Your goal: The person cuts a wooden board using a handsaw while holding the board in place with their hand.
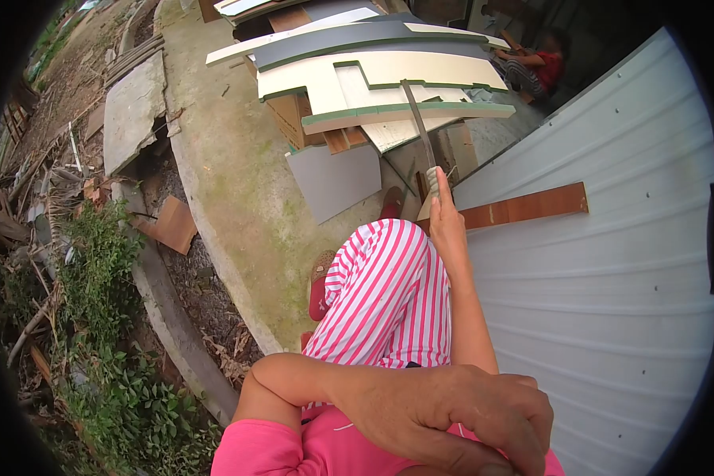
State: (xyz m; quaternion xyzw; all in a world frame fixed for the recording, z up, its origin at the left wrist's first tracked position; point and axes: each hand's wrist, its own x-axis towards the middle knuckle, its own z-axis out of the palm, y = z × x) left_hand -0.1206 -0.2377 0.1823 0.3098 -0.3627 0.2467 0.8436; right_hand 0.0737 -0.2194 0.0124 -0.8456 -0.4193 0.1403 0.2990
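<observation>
My right hand (pixel 447 222) is closed round the wrapped, cord-like handle of a long narrow blade (pixel 420 127). The blade points away from me, and its tip reaches over a stack of panels. In that stack a cream board (pixel 309 79) with a green edge has notches cut out of it. A narrow green-edged strip (pixel 404 116) lies along its near side. Close to the camera, my left hand (pixel 476 408) crosses in front of my pink top with its fingers curled. Its fingertips are partly hidden, and I cannot make out what they hold, if anything.
A white corrugated metal sheet (pixel 587 301) rises on the right, with a brown plank (pixel 523 208) against it. A grey panel (pixel 337 181) leans below the stack. Another person (pixel 543 67) sits at the back right. Plants (pixel 111 325) and debris border the concrete on the left.
</observation>
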